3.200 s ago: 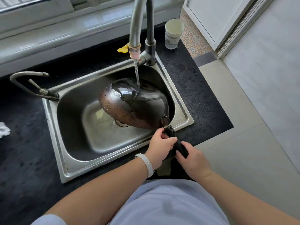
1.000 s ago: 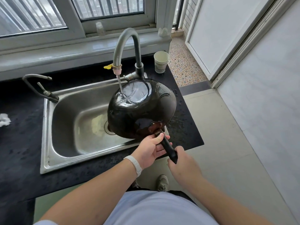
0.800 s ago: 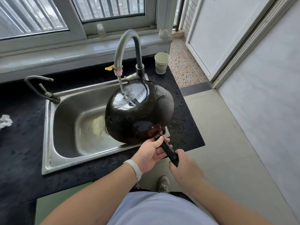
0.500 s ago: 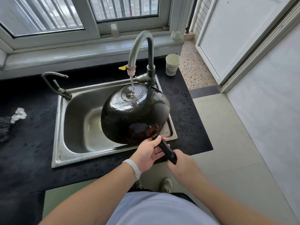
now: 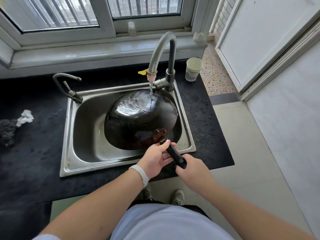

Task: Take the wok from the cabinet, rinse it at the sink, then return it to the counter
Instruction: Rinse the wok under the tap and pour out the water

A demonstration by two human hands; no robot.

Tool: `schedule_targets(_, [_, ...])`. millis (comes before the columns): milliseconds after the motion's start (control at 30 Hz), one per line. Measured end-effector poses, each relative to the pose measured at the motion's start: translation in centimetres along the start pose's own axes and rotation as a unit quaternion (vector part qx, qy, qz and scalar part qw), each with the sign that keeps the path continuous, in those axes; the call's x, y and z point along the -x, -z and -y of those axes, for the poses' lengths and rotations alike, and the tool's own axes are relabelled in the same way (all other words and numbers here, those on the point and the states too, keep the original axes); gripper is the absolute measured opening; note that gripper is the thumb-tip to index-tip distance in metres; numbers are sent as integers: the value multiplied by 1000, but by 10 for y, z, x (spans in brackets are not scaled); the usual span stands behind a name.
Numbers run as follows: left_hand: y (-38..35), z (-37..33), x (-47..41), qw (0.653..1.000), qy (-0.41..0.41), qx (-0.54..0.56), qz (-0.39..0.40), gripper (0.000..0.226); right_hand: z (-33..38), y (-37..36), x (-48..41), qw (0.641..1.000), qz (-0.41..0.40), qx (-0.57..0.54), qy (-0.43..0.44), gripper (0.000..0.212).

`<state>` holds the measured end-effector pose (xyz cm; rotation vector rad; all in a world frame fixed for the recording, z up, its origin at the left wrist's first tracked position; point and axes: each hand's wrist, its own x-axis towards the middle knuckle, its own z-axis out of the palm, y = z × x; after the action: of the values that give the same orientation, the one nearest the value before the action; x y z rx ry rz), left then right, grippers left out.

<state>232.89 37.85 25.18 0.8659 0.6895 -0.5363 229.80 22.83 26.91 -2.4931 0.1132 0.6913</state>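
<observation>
Head view is showing the dark bench (image 5: 32,158) carrying the steel sink (image 5: 83,135). The wok (image 5: 135,125), upside down, is hanging over the sink under the running tap (image 5: 161,54). Both grips are wrapping its black handle (image 5: 175,155): left hand (image 5: 155,160) near the wok, right hand (image 5: 192,168) at the end.

Wok (image 5: 138,122) upside down over sink (image 5: 86,146), wet underside up, tap (image 5: 161,54) stream striking it at 12 o'clock. Left hand (image 5: 156,159) cups handle (image 5: 174,155) near rivet plate; right hand (image 5: 192,168) grips handle end. Paper cup (image 5: 193,69) at 1 o'clock on counter (image 5: 34,161).
</observation>
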Motion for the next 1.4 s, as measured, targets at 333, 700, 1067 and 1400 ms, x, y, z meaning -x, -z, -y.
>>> schedule_targets(333, [15,-15,-10,1000,-19,-7,-21,17,21,0,-17,994,66,-82,-4,15])
schedule_targets(700, [43,-26,1,996,-48,70,14,18,62,-4,-21,924,224,-301,-71,22])
schedule_targets(1067, [42,-26,-2,990,-117,-56,-57,14,77,0,-24,956,237,-169,-11,7])
schedule_targets(1400, [41,-31,5,988,-126,-50,-80,25,86,-8,-27,992,103,-13,67,11])
